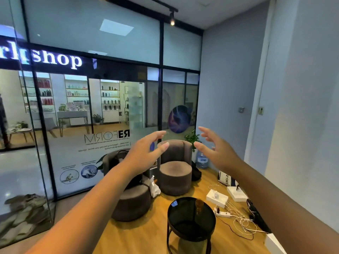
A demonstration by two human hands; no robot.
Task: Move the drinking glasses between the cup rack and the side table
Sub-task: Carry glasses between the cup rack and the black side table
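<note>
Both our hands raised and empty, the amber glass well below them on the side table.

Our left hand point(145, 154) and right hand point(216, 153) hang out in front, apart, fingers loosely spread and holding nothing. The one drinking glass point(199, 206) we can see stands upright, long axis vertical, on the round dark side table point(183, 220), low and a little right of the gap between our hands; we judge the right hand nearer. No cup rack shows in this view. Legible writing: "shop" lit above the left hand, a mirrored "REFORM" on the glass partition point(102, 138), and "YONEX" on a bag point(226, 178) under the right forearm.
</note>
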